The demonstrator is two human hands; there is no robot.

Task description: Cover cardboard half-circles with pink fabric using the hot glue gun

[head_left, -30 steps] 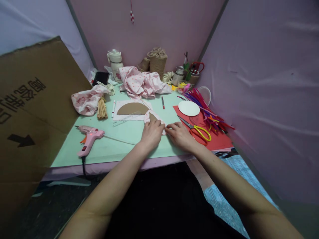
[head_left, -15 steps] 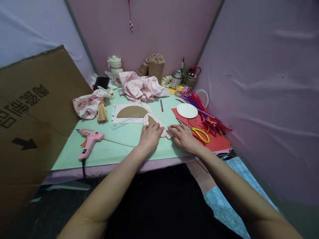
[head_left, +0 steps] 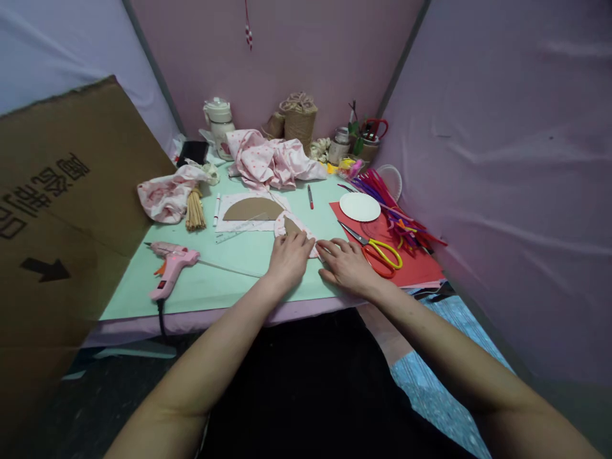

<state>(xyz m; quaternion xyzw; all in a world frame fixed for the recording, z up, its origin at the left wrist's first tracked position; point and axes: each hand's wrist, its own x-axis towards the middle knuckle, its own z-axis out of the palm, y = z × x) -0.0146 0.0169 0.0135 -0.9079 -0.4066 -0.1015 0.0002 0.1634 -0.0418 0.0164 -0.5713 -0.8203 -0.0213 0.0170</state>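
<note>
A person's two bare hands rest over a fabric-edged cardboard piece (head_left: 292, 225) on a pale green tabletop (head_left: 224, 295). The left hand (head_left: 289, 256) lies palm down on it, fingers close together and covering its near part; whether they pinch anything cannot be told. The right hand (head_left: 345, 262) is loosely spread, thumb apart from the fingers, its fingertips at the piece's right-hand end.

The piece lies flat, its long axis slanting: the rounded end points away from the body and leftward, beyond the left hand's fingertips, while the other end comes down toward the right hand. Brown board shows inside a pink-dotted cloth border.

Beyond the left hand and to its left, a brown half-disc (head_left: 253, 209) lies on dotted cloth, straight edge toward the body, with a clear ruler (head_left: 241, 231) just beside it. Farther left of that hand is a pink glue gun (head_left: 173, 260), nozzle pointing left. Just beyond the right hand, scissors (head_left: 371, 245) with yellow and red handles lie on red sheets (head_left: 421, 271).

A cardboard panel (head_left: 100, 197) stands well left of both hands; a pink wall (head_left: 329, 51) rises beyond them, and lilac sheeting (head_left: 502, 166) hangs to their right.
</note>
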